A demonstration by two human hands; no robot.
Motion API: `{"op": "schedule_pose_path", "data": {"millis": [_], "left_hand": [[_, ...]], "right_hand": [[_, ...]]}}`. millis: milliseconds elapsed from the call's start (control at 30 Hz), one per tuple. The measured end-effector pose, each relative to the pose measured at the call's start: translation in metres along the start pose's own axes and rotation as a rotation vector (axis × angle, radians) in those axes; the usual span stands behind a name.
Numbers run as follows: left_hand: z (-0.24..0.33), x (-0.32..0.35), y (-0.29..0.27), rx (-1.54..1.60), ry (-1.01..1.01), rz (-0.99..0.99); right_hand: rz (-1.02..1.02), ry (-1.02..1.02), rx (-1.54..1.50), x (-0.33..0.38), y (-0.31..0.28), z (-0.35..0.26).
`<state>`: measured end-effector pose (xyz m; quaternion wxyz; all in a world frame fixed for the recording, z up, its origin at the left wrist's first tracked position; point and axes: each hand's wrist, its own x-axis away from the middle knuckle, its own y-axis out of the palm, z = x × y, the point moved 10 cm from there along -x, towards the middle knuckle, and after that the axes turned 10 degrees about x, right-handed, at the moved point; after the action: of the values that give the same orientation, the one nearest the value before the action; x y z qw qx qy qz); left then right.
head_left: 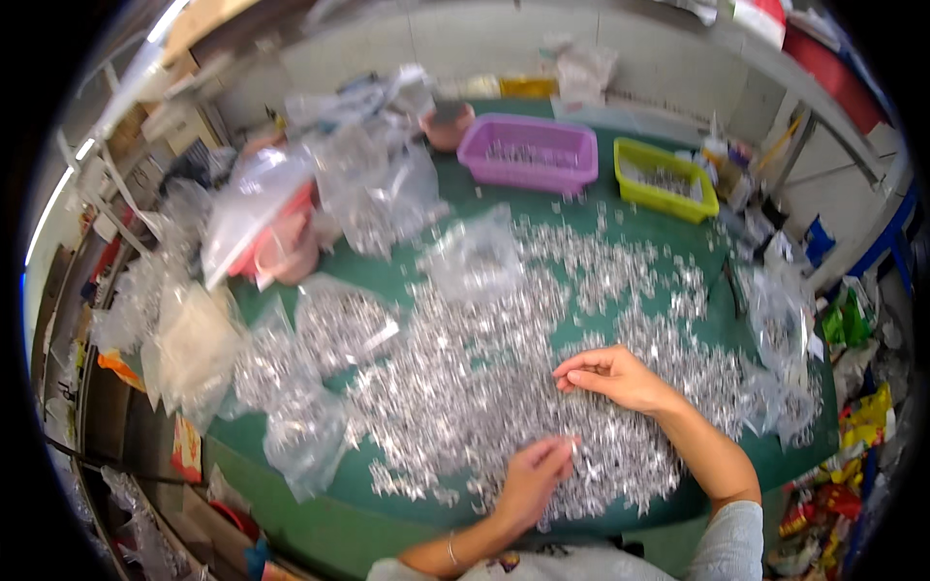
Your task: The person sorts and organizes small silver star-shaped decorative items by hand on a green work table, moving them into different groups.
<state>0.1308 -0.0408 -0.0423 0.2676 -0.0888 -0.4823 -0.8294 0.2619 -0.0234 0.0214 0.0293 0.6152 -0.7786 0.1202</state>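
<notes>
Many small shiny silver metal pieces (455, 358) lie in a wide loose spread over the green table (378, 499). Low over the near part of this spread is my left hand (536, 476), its thumb and fingers pinched together. A tiny bright piece shows at its fingertips, too small to name. Farther up and to the right, my right hand (615, 378) hovers above the pieces. Its fingers are bent and drawn together toward the thumb; what they hold, if anything, cannot be made out.
A purple basket (528, 176) and a yellow-green basket (668, 202) with metal pieces stand at the back. Clear plastic bags (344, 324) crowd the left side, around a pink container (289, 250). A dark tool (732, 287) and more bags (778, 320) lie at the right edge.
</notes>
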Motion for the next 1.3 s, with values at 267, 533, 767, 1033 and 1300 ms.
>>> {"op": "schedule_pose_path", "data": {"millis": [267, 533, 767, 1033, 1300], "left_hand": [[-0.023, 0.002, 0.036, 0.000, -0.024, -0.170], [-0.032, -0.016, 0.074, -0.103, -0.089, -0.221], [-0.024, -0.029, 0.066, -0.025, -0.164, -0.238], [-0.011, -0.028, 0.056, 0.168, -0.229, -0.165], [-0.002, -0.029, 0.071, 0.432, -0.326, -0.231]], "right_hand": [[0.104, -0.133, 0.083, 0.091, 0.016, -0.007], [0.484, -0.091, -0.564, 0.123, -0.044, 0.031], [0.563, 0.169, -0.281, 0.128, -0.086, 0.042], [0.444, 0.056, 0.449, 0.057, -0.092, 0.009], [0.437, -0.077, 1.032, 0.046, -0.070, 0.004]]}}
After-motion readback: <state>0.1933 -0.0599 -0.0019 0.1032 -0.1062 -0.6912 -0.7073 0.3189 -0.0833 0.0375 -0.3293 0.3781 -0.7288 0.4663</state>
